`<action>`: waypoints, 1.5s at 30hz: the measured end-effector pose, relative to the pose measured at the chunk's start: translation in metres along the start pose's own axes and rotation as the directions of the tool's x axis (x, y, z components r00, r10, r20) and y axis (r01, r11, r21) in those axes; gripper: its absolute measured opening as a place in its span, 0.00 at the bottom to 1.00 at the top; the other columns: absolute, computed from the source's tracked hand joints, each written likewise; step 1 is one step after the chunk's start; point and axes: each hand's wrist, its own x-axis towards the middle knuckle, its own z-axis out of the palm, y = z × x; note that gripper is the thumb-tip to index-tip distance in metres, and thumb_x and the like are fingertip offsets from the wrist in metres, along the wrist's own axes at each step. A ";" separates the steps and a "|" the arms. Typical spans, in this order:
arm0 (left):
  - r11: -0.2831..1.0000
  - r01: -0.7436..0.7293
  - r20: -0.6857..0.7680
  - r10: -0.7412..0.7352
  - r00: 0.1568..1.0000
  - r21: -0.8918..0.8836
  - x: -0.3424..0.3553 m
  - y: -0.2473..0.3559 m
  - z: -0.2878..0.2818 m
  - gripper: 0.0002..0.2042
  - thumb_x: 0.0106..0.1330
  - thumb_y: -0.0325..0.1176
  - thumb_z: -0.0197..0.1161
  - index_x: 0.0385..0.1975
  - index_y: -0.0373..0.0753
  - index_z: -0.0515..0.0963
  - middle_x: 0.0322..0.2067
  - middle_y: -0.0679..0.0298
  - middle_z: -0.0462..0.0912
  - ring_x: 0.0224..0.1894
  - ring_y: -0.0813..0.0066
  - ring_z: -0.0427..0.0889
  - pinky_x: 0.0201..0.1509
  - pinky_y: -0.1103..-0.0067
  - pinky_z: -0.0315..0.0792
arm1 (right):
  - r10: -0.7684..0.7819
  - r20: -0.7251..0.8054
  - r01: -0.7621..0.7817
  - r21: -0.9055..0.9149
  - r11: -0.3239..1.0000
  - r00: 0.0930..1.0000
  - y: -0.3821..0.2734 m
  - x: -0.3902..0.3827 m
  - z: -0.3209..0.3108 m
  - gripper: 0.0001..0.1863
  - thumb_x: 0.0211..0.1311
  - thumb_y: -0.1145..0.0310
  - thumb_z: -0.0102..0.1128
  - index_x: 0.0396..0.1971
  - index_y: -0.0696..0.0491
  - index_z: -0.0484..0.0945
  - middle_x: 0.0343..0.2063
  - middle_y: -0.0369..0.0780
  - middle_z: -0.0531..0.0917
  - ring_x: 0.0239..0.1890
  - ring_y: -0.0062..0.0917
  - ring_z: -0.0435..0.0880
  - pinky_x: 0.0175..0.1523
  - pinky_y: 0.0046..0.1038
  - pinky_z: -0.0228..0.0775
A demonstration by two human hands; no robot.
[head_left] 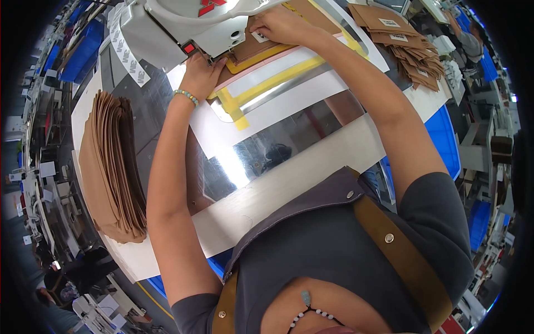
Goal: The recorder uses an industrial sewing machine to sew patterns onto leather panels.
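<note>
While the left hand (203, 72) lies beside the white machine (147, 36), the right hand (283, 26) curls near a small label (260, 37); I cannot tell what either grips.

Red emblem (211, 7) on machine (169, 25), lettered white tape (124, 51)

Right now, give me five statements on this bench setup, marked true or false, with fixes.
1. The left hand is nearer the machine than the tall brown stack. True.
2. The beaded bracelet is on the right wrist. False: it is on the left wrist.
3. The machine's body is mostly black. False: it is mostly white.
4. The brown pile on the right side of the table has white labels showing. True.
5. The tall brown stack stands to the right of the right hand. False: it is left of the left forearm.
</note>
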 end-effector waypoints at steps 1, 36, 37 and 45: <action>0.999 -0.042 -0.017 0.042 0.999 0.008 -0.001 -0.001 0.001 0.17 0.78 0.41 0.61 0.49 0.30 0.85 0.49 0.43 0.84 0.56 0.40 0.77 0.64 0.60 0.71 | -0.008 0.013 0.008 0.037 0.999 1.000 -0.005 0.002 -0.003 0.11 0.57 0.73 0.64 0.37 0.54 0.92 0.36 0.49 0.90 0.42 0.45 0.89 0.49 0.41 0.81; 0.926 0.251 -0.171 -0.306 0.937 -0.283 -0.037 -0.120 -0.037 0.20 0.71 0.30 0.67 0.62 0.38 0.80 0.60 0.57 0.84 0.67 0.64 0.80 0.70 0.68 0.74 | -0.404 -0.084 0.411 0.254 0.875 0.911 -0.038 -0.004 0.011 0.20 0.67 0.75 0.56 0.54 0.44 0.89 0.55 0.36 0.82 0.61 0.31 0.79 0.69 0.37 0.67; 0.981 0.183 0.004 -0.184 0.983 0.070 -0.009 -0.099 0.009 0.16 0.78 0.26 0.59 0.62 0.34 0.79 0.64 0.59 0.82 0.66 0.69 0.78 0.71 0.72 0.74 | -0.344 -0.036 0.341 0.256 0.904 0.938 -0.015 -0.020 0.029 0.20 0.67 0.75 0.56 0.54 0.44 0.89 0.55 0.36 0.83 0.61 0.31 0.79 0.70 0.37 0.67; 0.972 0.006 0.080 -0.026 0.996 0.236 0.035 -0.004 0.005 0.14 0.79 0.32 0.58 0.60 0.42 0.82 0.65 0.64 0.82 0.71 0.61 0.75 0.79 0.66 0.65 | -0.292 -0.044 0.289 0.341 0.895 0.955 -0.012 -0.022 0.037 0.20 0.67 0.77 0.57 0.53 0.45 0.90 0.58 0.37 0.83 0.63 0.33 0.78 0.73 0.38 0.66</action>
